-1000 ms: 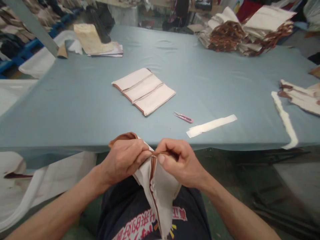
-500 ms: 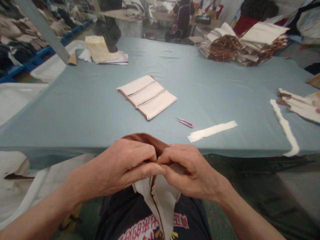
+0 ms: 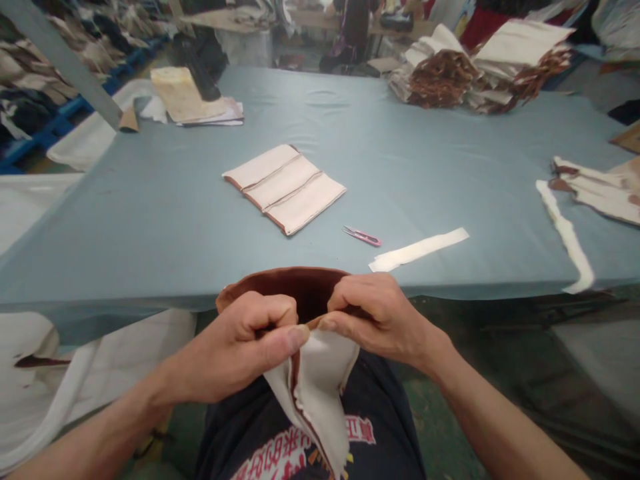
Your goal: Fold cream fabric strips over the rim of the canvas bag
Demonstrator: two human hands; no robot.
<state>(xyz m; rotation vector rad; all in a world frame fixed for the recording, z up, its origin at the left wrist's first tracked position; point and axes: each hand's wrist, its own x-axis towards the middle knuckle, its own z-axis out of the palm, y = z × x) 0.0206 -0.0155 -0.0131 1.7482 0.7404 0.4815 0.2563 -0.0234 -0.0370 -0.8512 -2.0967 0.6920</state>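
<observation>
Both hands pinch the upper edge of a sewn fabric piece [image 3: 325,373], off-white on the outside and brown on the inside. My left hand [image 3: 250,347] grips it beside a brown-edged seam that runs down the front. A short way along the same edge, my right hand [image 3: 383,320] holds it between thumb and bent fingers. Behind the hands the brown rim bows open, and the lower part hangs over my dark printed shirt. On the table ahead lie a flat off-white panel [image 3: 285,187] with brown edges, pink-handled thread snips [image 3: 363,236] and a pale fabric strip [image 3: 420,249].
The blue-grey table [image 3: 165,220] spans the front. Stacks of off-white and brown pieces [image 3: 445,73] stand at its back right. Rolled white cloth [image 3: 567,233] lies at right, yellowish cloth [image 3: 185,93] at back left. A white bin [image 3: 55,413] sits at lower left. Someone is beyond the table.
My hands have moved apart along the edge, my left hand shifting left. The brown rim behind them has opened wider. The whole view has shifted slightly.
</observation>
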